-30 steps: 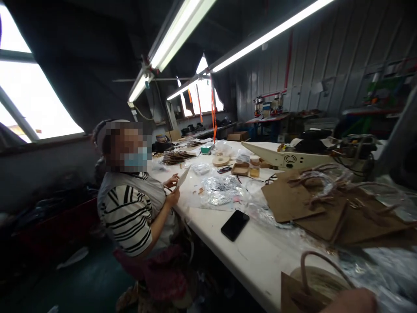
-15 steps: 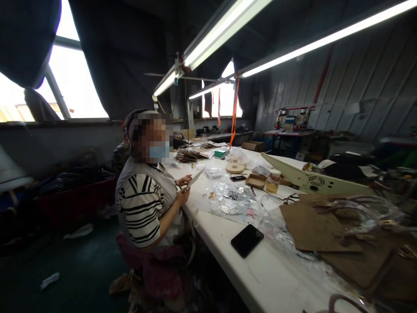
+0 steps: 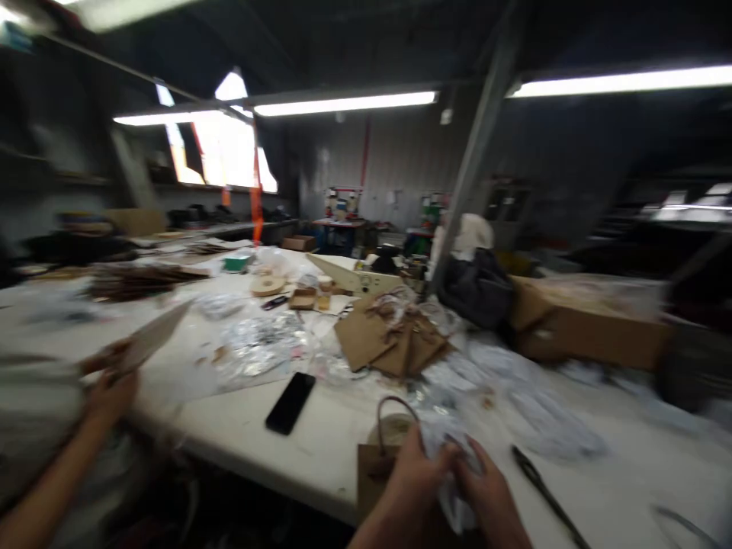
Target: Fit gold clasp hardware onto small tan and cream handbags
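Both my hands are at the bottom centre, close together over the near table edge. My left hand and my right hand have their fingers closed on a crumpled clear plastic wrapper between them. Just left of and behind them stands a small brown paper bag with a cord handle. A black phone lies on the white table to the left. A thin dark tool lies to the right of my right hand. The picture is smeared by motion.
A co-worker's hands at the left hold a pale flat card. Brown card pieces, plastic sheets, a cardboard box and a dark bundle lie across the table. A slanted metal post rises behind.
The view has swung right and down, away from the seated co-worker. My two hands, mostly out of view before, now show at the bottom holding the plastic wrapper beside the paper bag.
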Action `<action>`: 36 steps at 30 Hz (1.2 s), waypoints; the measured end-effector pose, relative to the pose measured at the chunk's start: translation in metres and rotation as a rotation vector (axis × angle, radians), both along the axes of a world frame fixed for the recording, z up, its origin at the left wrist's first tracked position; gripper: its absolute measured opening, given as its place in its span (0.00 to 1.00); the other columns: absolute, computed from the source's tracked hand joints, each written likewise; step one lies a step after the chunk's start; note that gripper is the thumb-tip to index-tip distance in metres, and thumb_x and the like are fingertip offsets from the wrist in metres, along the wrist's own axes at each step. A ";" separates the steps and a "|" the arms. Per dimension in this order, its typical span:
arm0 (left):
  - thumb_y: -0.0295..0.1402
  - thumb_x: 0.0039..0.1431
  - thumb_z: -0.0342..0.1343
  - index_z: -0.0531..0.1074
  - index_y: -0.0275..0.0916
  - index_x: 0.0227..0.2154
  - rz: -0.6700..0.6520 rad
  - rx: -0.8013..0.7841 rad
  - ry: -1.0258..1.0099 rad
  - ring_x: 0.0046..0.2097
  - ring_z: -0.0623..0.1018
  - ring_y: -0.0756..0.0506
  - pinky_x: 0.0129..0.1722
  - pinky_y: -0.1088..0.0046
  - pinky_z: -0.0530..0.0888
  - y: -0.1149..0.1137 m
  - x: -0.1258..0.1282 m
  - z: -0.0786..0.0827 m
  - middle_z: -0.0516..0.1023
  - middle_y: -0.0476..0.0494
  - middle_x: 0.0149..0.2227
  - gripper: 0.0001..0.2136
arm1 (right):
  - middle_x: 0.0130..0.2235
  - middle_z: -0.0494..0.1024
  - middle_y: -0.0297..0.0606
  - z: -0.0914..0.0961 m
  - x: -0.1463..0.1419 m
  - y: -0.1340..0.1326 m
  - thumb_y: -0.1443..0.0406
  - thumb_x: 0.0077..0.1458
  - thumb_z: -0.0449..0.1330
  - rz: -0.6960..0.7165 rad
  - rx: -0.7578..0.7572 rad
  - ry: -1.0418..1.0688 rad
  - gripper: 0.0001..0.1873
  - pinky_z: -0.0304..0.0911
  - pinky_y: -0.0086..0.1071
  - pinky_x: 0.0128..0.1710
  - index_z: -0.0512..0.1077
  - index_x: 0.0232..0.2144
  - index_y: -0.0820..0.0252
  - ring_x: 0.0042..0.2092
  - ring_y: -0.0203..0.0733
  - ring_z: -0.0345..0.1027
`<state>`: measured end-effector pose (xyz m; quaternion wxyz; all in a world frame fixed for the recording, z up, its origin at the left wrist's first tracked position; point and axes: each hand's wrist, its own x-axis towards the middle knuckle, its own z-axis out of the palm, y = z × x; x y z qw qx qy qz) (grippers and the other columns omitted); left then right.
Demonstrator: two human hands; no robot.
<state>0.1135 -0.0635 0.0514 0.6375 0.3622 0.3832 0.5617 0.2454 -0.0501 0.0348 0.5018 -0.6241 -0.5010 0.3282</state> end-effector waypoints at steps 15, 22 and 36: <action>0.53 0.50 0.65 0.80 0.37 0.40 -0.051 -0.022 0.555 0.34 0.82 0.34 0.31 0.65 0.77 0.035 0.008 -0.023 0.81 0.43 0.27 0.24 | 0.42 0.84 0.39 -0.030 0.027 0.012 0.57 0.51 0.75 -0.022 0.086 0.596 0.26 0.71 0.37 0.43 0.82 0.52 0.58 0.43 0.50 0.78; 0.48 0.44 0.67 0.80 0.38 0.38 0.004 -0.087 0.485 0.34 0.80 0.37 0.31 0.68 0.74 0.041 0.013 -0.024 0.81 0.44 0.28 0.21 | 0.40 0.84 0.42 -0.011 0.047 0.011 0.55 0.49 0.79 0.043 0.047 0.850 0.28 0.72 0.37 0.44 0.82 0.49 0.61 0.41 0.49 0.78; 0.40 0.47 0.68 0.79 0.32 0.52 -0.061 -0.177 0.175 0.34 0.79 0.43 0.31 0.74 0.73 0.039 0.016 -0.013 0.85 0.42 0.37 0.29 | 0.51 0.84 0.49 -0.029 0.074 0.014 0.42 0.58 0.69 0.201 -0.155 0.892 0.30 0.81 0.45 0.44 0.78 0.50 0.57 0.53 0.60 0.81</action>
